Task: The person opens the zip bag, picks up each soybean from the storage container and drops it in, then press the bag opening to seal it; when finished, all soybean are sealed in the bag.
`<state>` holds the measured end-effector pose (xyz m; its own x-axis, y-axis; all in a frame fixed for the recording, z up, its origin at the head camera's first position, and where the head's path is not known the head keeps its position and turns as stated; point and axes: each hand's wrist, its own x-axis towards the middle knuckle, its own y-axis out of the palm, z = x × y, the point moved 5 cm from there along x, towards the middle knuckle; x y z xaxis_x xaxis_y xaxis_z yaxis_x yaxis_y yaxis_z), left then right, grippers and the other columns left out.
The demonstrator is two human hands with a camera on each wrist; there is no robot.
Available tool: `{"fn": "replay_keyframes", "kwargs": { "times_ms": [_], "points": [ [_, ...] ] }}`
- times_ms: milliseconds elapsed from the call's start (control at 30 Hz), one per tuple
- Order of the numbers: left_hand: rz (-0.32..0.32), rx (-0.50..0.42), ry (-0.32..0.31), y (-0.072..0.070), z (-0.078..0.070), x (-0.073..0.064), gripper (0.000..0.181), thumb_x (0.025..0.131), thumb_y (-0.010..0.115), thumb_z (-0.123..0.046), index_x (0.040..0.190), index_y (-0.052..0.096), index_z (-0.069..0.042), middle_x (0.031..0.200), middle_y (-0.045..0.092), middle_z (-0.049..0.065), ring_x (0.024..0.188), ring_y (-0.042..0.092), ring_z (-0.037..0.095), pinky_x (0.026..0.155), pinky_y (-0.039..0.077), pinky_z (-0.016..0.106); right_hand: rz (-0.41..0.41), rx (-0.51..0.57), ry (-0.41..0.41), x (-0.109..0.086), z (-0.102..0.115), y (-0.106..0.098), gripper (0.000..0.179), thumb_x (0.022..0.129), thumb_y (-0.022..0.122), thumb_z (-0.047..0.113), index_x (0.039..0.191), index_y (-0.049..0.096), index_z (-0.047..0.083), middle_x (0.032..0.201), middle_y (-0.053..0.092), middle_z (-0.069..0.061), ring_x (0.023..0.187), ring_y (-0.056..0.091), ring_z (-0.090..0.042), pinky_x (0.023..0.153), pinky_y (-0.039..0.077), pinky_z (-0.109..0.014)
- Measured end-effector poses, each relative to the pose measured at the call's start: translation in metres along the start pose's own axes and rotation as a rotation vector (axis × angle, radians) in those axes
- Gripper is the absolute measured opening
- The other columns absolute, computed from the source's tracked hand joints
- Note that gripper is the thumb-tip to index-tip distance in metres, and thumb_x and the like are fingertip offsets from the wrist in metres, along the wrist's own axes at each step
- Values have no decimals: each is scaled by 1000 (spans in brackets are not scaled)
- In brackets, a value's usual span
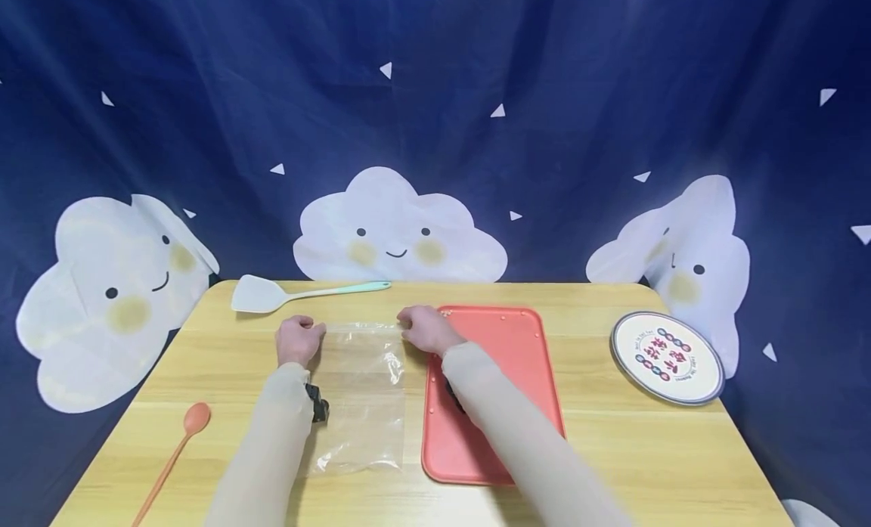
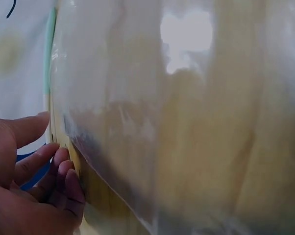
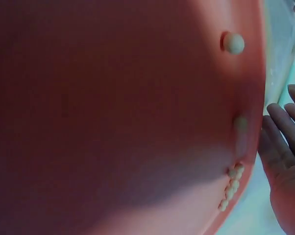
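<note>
The left hand [image 1: 299,342] was not holding anything, with its thumb apart from its loosely bent fingers. The right hand [image 1: 425,329] was open too, its fingers nearly straight. A clear bag [image 1: 364,406] lay flat between the hands, its top corners close to the fingers. I cannot tell if they touched it. Just beside the right hand, under that arm, was a red tray [image 1: 503,368] with little balls [image 3: 234,43] along its edge. Past the left hand lay a white spatula [image 1: 260,294].
</note>
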<state>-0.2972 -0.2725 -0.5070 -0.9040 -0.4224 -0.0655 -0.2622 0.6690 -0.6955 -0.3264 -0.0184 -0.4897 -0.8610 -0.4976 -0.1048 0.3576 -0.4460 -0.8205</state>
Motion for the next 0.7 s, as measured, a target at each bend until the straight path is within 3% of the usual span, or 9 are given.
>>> {"fn": "replay_keyframes", "kwargs": {
  "times_ms": [233, 400, 500, 700],
  "points": [
    [19, 103, 3, 3, -4, 1, 28, 89, 67, -15, 109, 66, 4, 112, 64, 24, 118, 43, 47, 102, 37, 54, -16, -103, 18, 12, 3, 9, 36, 89, 67, 4, 125, 65, 7, 115, 63, -5, 110, 57, -20, 98, 46, -31],
    [20, 105, -5, 3, -3, 1, 16, 88, 66, -12, 93, 70, 2, 99, 67, 20, 109, 50, 45, 94, 43, 53, -19, -134, 53, 14, 4, 14, 34, 84, 65, -3, 116, 68, 8, 107, 59, -4, 109, 54, -23, 98, 46, -32],
    [28, 97, 5, 1, -2, -1, 16, 87, 64, -12, 92, 71, 2, 95, 69, 19, 101, 55, 42, 88, 46, 51, -24, -119, 62, 13, 4, 16, 30, 83, 63, -4, 109, 70, 9, 102, 57, -3, 105, 54, -22, 95, 47, -32],
    [63, -11, 133, -4, -4, 1, 14, 91, 61, -9, 96, 63, 5, 84, 64, 15, 79, 58, 27, 72, 48, 36, -25, -97, 26, 10, 7, 12, 12, 89, 63, 2, 94, 66, 13, 93, 59, 2, 94, 56, -17, 85, 49, -30]
  ]
}}
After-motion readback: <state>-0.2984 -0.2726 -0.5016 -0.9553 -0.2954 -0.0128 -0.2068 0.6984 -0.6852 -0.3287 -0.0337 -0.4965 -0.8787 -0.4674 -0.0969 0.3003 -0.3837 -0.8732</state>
